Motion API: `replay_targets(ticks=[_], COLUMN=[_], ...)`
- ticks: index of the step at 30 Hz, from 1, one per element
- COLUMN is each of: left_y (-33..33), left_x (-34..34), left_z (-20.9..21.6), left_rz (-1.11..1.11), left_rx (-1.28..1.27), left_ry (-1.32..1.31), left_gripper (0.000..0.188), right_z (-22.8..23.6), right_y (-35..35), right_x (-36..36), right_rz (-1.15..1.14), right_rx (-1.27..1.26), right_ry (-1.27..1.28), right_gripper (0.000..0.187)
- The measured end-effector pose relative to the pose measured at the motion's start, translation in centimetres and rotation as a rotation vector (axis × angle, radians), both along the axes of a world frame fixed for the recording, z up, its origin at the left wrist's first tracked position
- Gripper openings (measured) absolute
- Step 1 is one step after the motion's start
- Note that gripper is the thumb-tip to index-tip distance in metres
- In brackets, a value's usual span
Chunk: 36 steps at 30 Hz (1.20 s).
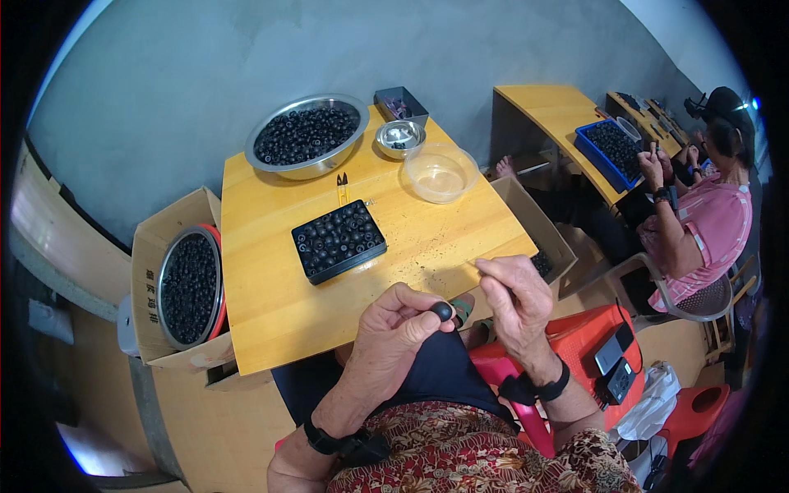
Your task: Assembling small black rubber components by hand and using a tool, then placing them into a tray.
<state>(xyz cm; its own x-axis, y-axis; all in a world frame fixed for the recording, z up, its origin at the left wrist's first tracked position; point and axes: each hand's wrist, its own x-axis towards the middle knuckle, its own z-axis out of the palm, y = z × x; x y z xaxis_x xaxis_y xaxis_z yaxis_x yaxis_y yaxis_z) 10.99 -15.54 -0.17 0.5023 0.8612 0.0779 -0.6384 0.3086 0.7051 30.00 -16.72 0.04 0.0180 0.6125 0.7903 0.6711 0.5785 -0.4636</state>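
My left hand (393, 330) pinches a small round black piece (442, 311) between thumb and fingertips, just past the table's near edge. To its right, my right hand (523, 302) is closed on a thin yellowish stick (474, 264), most of which the fingers hide. The stick's tip is apart from the black piece. Ahead of my left hand, a square black tray (340, 276) full of similar round black pieces lies on the wooden table (263, 308). Yellow-handled small snips (342, 191) lie behind the tray.
At the table's back stand a large metal bowl (362, 131) of black pieces, a small metal bowl (400, 154), a dark box (421, 116) and a clear plastic bowl (440, 195). A cardboard box (152, 238) stands left. At right, a person (699, 222) sits working.
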Motion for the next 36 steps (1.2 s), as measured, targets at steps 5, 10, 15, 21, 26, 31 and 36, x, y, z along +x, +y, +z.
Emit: replay_targets(ticks=[5,10,15,21,26,31,36], left_y=[0.3,0.1,0.4,0.6,0.2,0.2,0.4], left_x=[0.1,0.2,0.1,0.1,0.4,0.6,0.3], left_z=[-0.9,-1.4,-1.3,-1.8,-1.6,-1.9,-2.4], left_rz=[-0.002,-0.025,-0.098,-0.033,-0.035,-0.058,-0.083], left_rx=[-0.067,-0.125,-0.144,-0.121,-0.157,-0.153,-0.153], left_ry=[-0.040,-0.124,-0.085,-0.110,-0.111,-0.123,-0.153], left_gripper=[0.014,0.014,0.013,0.012,0.013,0.013,0.011], right_z=[3.0,2.1,1.6,1.5,1.5,1.0,1.0], right_y=[-2.2,-1.4,-1.4,-1.4,-1.2,-1.6,-1.4], right_x=[-2.1,-2.3,-2.2,-2.6,-2.7,-2.2,-2.4], right_rz=[0.249,0.252,0.180,0.185,0.180,0.103,0.104], right_rx=[-0.236,-0.130,0.021,-0.057,-0.054,0.098,0.142], right_ry=[0.214,0.043,-0.091,0.048,0.064,-0.186,-0.240], right_gripper=[0.033,0.037,0.033,0.031,0.035,0.038,0.043])
